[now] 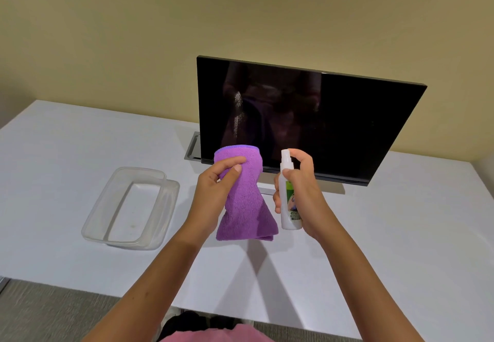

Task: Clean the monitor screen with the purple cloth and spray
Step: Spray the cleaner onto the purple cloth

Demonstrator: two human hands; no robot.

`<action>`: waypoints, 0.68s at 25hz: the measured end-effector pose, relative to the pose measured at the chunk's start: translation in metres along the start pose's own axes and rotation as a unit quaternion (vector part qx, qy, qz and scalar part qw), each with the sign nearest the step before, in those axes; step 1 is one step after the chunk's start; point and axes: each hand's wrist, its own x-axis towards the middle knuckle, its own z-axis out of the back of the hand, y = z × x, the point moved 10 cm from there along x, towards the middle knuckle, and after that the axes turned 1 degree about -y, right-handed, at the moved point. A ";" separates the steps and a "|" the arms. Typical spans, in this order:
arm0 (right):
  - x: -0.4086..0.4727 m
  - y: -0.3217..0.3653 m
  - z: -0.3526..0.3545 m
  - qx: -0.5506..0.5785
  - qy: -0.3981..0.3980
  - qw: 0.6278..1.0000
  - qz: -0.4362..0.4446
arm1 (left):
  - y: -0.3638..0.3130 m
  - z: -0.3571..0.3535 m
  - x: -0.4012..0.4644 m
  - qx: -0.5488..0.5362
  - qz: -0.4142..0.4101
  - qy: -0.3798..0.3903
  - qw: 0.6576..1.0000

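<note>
At nine o'clock, a clear tub [131, 208] sits idle on the desk [401, 221]. My left hand [216, 186] pinches the cloth [244, 202], draped ready for wiping. My right hand [299, 194] grasps the spray [287, 194], forefinger on the pump, nozzle towards the cloth. At twelve o'clock stands the monitor [347, 122], droplets at its left; nothing blocks it.

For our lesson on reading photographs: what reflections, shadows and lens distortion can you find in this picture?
Head view: the black glossy monitor screen mirrors a dim figure and purple tint, with pale speckled streaks at its left; the folded purple cloth and both forearms throw soft shadows on the white table; the wide lens bends the table edges and tilts the monitor.
</note>
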 end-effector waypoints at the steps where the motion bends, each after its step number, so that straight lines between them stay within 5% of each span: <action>1: -0.002 0.001 -0.002 -0.005 0.004 1.000 0.014 | -0.001 0.001 0.001 0.001 -0.004 0.001 1.000; 6: -0.010 0.004 -0.007 -0.012 0.016 0.997 0.073 | 0.003 -0.004 0.005 -0.056 0.016 0.046 0.997; 17: -0.009 0.007 -0.026 -0.325 0.009 0.938 0.122 | 0.006 -0.013 0.007 -0.041 0.030 0.102 0.993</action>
